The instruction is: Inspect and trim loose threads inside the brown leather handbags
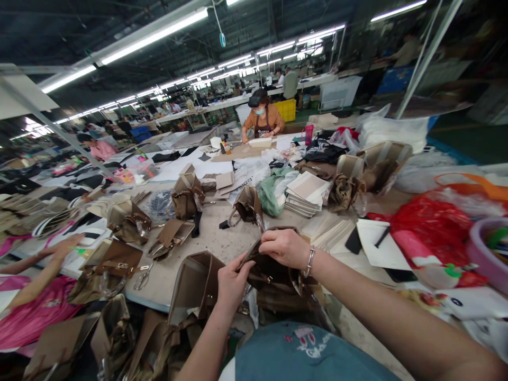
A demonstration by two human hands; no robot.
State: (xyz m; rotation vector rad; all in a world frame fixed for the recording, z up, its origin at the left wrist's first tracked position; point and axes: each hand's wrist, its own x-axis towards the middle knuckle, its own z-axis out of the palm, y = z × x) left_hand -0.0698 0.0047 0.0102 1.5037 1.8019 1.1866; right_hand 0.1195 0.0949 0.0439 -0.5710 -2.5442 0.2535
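A brown handbag (273, 275) is before me at the table's near edge, its opening turned up. My left hand (234, 278) pinches the bag's rim at its left side, thumb on top. My right hand (283, 247) has its fingers bent over the upper rim, closed on the edge; the fingertips are partly hidden. A metal bracelet is on my right wrist. Left of my left hand stands another brown bag (196, 283) with a pale-edged opening. A smaller brown bag (248, 205) with a handle sits just beyond my hands.
Several brown bags (129, 222) lie on the left. Scissors (143, 276) rest near the table edge. Stacked pale panels (305, 193) and a red plastic bag (432, 222) are to the right. A co-worker's hands (65, 246) are at far left; another person (262, 119) sits across.
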